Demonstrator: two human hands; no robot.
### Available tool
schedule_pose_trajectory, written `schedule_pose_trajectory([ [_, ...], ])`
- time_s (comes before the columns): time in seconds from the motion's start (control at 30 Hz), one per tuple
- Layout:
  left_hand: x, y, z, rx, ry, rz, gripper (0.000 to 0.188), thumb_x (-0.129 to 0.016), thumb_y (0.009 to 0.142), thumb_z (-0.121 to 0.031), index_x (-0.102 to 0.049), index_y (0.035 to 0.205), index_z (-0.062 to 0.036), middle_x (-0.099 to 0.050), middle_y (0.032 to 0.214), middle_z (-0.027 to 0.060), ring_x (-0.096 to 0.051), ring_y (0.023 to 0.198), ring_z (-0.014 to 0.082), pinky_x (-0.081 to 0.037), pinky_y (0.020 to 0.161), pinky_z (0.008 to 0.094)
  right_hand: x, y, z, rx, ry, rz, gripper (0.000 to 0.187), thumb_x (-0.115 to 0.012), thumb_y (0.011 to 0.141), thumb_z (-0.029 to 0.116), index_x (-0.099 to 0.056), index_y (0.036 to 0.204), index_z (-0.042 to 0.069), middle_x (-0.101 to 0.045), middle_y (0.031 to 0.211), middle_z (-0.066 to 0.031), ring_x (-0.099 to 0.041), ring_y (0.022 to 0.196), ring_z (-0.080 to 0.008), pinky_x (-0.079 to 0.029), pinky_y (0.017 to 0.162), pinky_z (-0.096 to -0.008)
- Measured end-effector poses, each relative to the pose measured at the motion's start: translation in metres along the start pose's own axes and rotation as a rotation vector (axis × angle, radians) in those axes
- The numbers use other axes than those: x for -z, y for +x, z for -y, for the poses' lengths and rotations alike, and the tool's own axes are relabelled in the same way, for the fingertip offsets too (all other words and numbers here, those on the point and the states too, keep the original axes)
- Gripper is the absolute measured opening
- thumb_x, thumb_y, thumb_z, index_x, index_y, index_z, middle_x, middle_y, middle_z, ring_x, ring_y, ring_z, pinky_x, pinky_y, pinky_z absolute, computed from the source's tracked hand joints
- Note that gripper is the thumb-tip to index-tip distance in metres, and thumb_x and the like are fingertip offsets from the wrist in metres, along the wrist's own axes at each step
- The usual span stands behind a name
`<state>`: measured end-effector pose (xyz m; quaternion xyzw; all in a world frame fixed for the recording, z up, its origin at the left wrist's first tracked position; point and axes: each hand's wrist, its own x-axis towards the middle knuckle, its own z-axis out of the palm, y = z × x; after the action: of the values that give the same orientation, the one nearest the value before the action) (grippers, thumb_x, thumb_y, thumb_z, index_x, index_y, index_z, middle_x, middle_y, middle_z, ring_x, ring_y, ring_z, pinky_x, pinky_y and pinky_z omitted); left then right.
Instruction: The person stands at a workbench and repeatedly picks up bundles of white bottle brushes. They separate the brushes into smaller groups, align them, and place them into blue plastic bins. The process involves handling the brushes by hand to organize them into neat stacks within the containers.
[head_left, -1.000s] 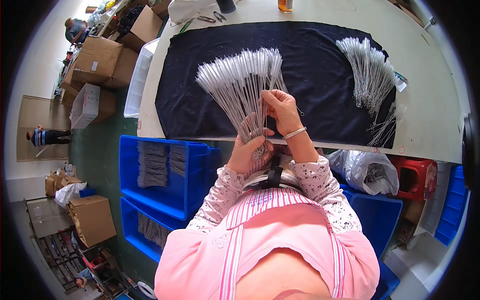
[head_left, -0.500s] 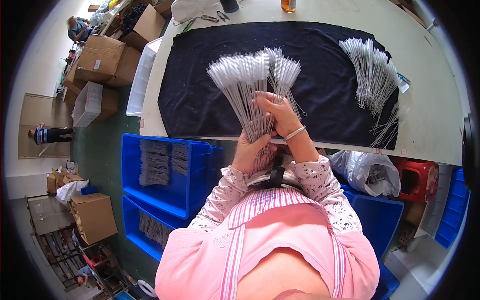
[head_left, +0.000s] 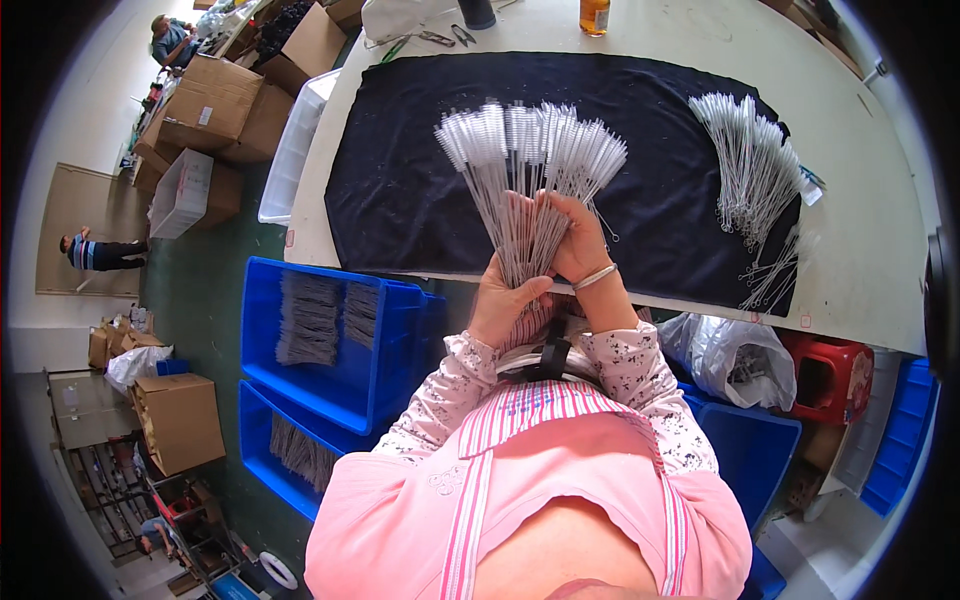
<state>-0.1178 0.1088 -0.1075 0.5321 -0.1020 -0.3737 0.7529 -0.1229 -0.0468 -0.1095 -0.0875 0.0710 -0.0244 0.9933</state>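
A fanned bunch of white-bristled tube brushes (head_left: pixel 480 150) with thin wire stems stands up between my hands over the near edge of the table. My left hand (head_left: pixel 500 302) is closed round the lower ends of the stems. Higher up on the right side, my right hand (head_left: pixel 578 240) is closed on the stems too, its fingers wrapped partly behind them. A second heap of the same brushes (head_left: pixel 750 165) lies on the black cloth (head_left: pixel 400 190) at the right, their looped wire ends pointing toward me.
Left of me, blue bins (head_left: pixel 385 345) hold grey wire brushes (head_left: pixel 308 320). Scissors (head_left: pixel 463 36), a dark cup (head_left: pixel 477 12) and an amber bottle (head_left: pixel 594 16) stand or lie at the table's far side. A red stool (head_left: pixel 845 375) and a plastic bag (head_left: pixel 740 350) are below right.
The brush tops have spread into one wider fan, where two clusters stood apart before. My right hand has come lower and closer against the stems.
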Motion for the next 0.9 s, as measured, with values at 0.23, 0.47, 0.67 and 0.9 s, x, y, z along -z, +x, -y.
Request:
schedule_pose_trajectory([
  [0.23, -0.005, 0.002, 0.005, -0.119, -0.034, -0.041, 0.048, -0.073, 0.081, -0.008, -0.045, 0.119, -0.0038, -0.063, 0.098, 0.0053, -0.062, 0.073, 0.0112, -0.054, 0.058, 0.0246, 0.008, 0.003, -0.003, 0.049, -0.039, -0.041, 0.032, -0.059, 0.091, 0.028, -0.06, 0.112, 0.003, -0.063, 0.111, -0.0136, -0.062, 0.099, -0.025, -0.05, 0.089, -0.0417],
  [0.47, 0.0, 0.007, 0.011, -0.179, 0.37, -0.202, 0.052, -0.079, 0.077, -0.017, -0.041, 0.109, -0.0035, -0.062, 0.094, 0.0063, -0.059, 0.074, 0.0088, -0.05, 0.061, 0.0224, 0.008, 0.004, -0.006, 0.077, -0.118, -0.076, 0.028, -0.061, 0.09, 0.02, -0.06, 0.113, 0.004, -0.064, 0.11, -0.0109, -0.063, 0.099, -0.0226, -0.052, 0.086, -0.0381],
  [0.67, 0.005, 0.007, 0.015, -0.195, 0.585, -0.294, 0.062, -0.084, 0.069, -0.035, -0.041, 0.098, -0.0013, -0.061, 0.081, 0.0086, -0.059, 0.071, 0.0137, -0.05, 0.065, 0.0286, 0.02, 0.008, -0.006, 0.064, -0.152, -0.077, 0.027, -0.064, 0.088, 0.017, -0.06, 0.112, 0.005, -0.065, 0.103, -0.0088, -0.064, 0.093, -0.0195, -0.053, 0.081, -0.0357],
  [0.9, 0.002, 0.007, 0.016, -0.221, 0.561, -0.321, 0.059, -0.085, 0.068, -0.033, -0.039, 0.091, -0.0029, -0.059, 0.076, 0.0072, -0.058, 0.069, 0.0112, -0.048, 0.06, 0.0267, 0.021, 0.009, -0.004, 0.036, -0.123, -0.056, 0.029, -0.065, 0.088, 0.02, -0.059, 0.111, 0.004, -0.064, 0.099, -0.0059, -0.063, 0.094, -0.0207, -0.054, 0.08, -0.0391],
])
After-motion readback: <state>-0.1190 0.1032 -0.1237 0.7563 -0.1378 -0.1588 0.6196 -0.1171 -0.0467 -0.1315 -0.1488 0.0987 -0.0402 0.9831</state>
